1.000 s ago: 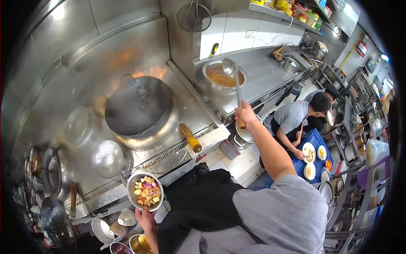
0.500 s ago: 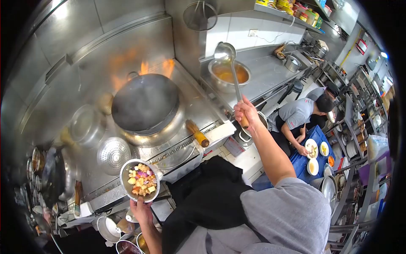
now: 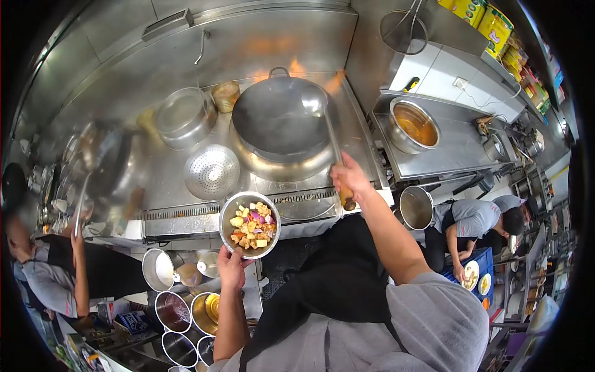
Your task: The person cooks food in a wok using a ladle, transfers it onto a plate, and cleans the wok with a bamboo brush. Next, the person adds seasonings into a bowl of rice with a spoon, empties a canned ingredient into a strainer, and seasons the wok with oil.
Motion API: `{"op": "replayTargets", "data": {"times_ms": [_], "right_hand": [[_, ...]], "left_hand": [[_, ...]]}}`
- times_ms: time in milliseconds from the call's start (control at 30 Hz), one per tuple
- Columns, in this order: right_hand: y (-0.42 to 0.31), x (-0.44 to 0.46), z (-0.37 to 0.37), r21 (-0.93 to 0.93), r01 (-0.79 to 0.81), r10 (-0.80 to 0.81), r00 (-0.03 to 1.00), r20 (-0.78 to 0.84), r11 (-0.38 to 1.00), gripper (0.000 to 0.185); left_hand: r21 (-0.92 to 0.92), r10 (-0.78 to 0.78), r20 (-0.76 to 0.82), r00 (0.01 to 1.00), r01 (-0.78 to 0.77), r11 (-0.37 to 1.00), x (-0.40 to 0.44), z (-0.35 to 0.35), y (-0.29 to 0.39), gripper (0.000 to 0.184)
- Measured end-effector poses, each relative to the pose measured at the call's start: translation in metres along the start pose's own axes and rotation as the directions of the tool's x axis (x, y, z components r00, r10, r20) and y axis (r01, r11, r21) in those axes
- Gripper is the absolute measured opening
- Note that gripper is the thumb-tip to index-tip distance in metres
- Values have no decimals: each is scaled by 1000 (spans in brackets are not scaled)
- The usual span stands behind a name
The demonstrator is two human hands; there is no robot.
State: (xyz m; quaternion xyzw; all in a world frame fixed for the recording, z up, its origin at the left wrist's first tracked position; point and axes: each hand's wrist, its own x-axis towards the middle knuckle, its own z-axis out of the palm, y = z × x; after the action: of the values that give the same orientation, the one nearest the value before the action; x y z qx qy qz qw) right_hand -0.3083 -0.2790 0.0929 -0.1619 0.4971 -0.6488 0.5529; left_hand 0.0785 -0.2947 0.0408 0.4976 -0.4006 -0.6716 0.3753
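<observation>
Smoke drifts over a dark wok [image 3: 273, 118] on the burner, with flames behind its rim. My right hand [image 3: 352, 180] is closed around the wooden handle of a ladle [image 3: 315, 106], whose bowl hangs over the wok's right side. In my left hand [image 3: 233, 268] is a metal bowl [image 3: 276, 237], gripped at its near rim. Diced food [image 3: 253, 228], yellowish and brown chunks with purple pieces, fills much of it. The bowl is at the stove's front edge, below a perforated strainer [image 3: 212, 172] that lies on the stove top.
A pot of orange-brown liquid [image 3: 414, 126] stands on the right counter. Left of the wok are a metal pot [image 3: 184, 118] and a tin [image 3: 225, 96]. Several containers, including a white-lined pot [image 3: 158, 270], stand lower left. Co-workers are at far left and at right by a blue table [image 3: 477, 266].
My view has swung to the left. The ladle has gone from above the pot of orange-brown liquid to over the wok. The bowl of diced food remains in my left hand.
</observation>
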Motion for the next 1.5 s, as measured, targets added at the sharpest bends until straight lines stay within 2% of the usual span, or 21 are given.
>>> {"op": "replayTargets", "data": {"times_ms": [33, 133, 200, 267, 300, 367, 433, 467, 533, 667, 700, 733, 767, 867, 900, 1067, 1133, 1200, 1300, 1367, 1500], "right_hand": [[2, 1, 3, -383, 28, -55, 997, -58, 923, 54], [-13, -15, -1, -406, -97, 92, 995, -30, 909, 62], [-21, 0, -17, -267, -181, 196, 980, 31, 947, 74], [-18, 42, -45, 327, -387, 336, 920, 202, 862, 70], [-17, 57, -49, 368, -398, 316, 911, 264, 840, 71], [8, 81, -47, 200, -294, 265, 951, 159, 934, 75], [22, 84, -19, -184, -178, 175, 984, -31, 967, 86], [29, 77, -10, -216, -157, 143, 986, -81, 964, 88], [32, 56, -4, -231, -121, 107, 992, -69, 965, 82], [-18, 95, -65, 167, -463, 417, 874, 249, 871, 67], [-20, 109, -71, 10, -393, 379, 892, 246, 919, 65], [-19, 116, -81, -444, -159, 271, 941, 202, 882, 65], [-15, 121, -91, -777, 127, 126, 958, 256, 616, 65], [-15, 139, -178, -808, 567, -248, 815, 523, 160, 68], [-45, 112, -174, -889, 386, -77, 922, 379, 247, 70], [-54, 116, -241, -939, 343, -102, 935, 340, 8, 74], [-36, 131, -245, -873, 346, -108, 938, 329, 344, 74], [-46, 78, -153, -859, 304, 15, 940, 341, 412, 72], [-32, 28, -74, -556, 7, 401, 685, 608, 831, 57], [-13, -9, -20, -555, -136, 537, 518, 666, 820, 54], [35, -59, 98, -784, -93, 789, 117, 604, 614, 57]], "left_hand": [[-43, 12, -28, 1000, -13, 999, -1, 0, -2, 25], [-116, -6, -95, 995, -5, 993, -3, 4, -5, 24], [-143, -31, -111, 993, 15, 990, 9, 8, -13, 24], [-31, 114, -70, 991, -117, 993, 32, 7, -40, 22], [-4, 164, -45, 985, -165, 986, 41, 15, -40, 22], [-6, 169, -36, 985, -169, 986, 53, 34, -41, 21], [-105, -64, -120, 991, 52, 993, 54, 64, -11, 20], [-17, 51, -82, 995, -53, 998, 61, 66, -21, 19], [-40, 97, -90, 991, -101, 994, 60, 83, -16, 18], [-55, -40, -280, 959, 26, 998, 45, 115, -7, 17], [-75, -46, -291, 956, 25, 997, 45, 116, -18, 19], [-66, -74, -319, 945, 55, 996, 45, 119, -26, 22], [-57, -59, -330, 942, 43, 997, 42, 122, -32, 23], [10, 2, -379, 925, 2, 1000, 14, 127, -31, 24], [-30, 28, -396, 918, -43, 999, 6, 123, -44, 23], [-5, 47, -615, 787, -64, 998, -71, 81, -55, 29], [-42, 55, -702, 710, -118, 992, -104, 60, -74, 34], [-11, 70, -803, 592, -132, 991, -140, 44, -82, 35], [-21, 60, -885, 461, -169, 985, -189, 26, -95, 35], [-85, 16, -917, 398, -236, 968, -212, 13, -111, 35], [-167, -48, -935, 352, -317, 934, -249, -12, -138, 36]]}}
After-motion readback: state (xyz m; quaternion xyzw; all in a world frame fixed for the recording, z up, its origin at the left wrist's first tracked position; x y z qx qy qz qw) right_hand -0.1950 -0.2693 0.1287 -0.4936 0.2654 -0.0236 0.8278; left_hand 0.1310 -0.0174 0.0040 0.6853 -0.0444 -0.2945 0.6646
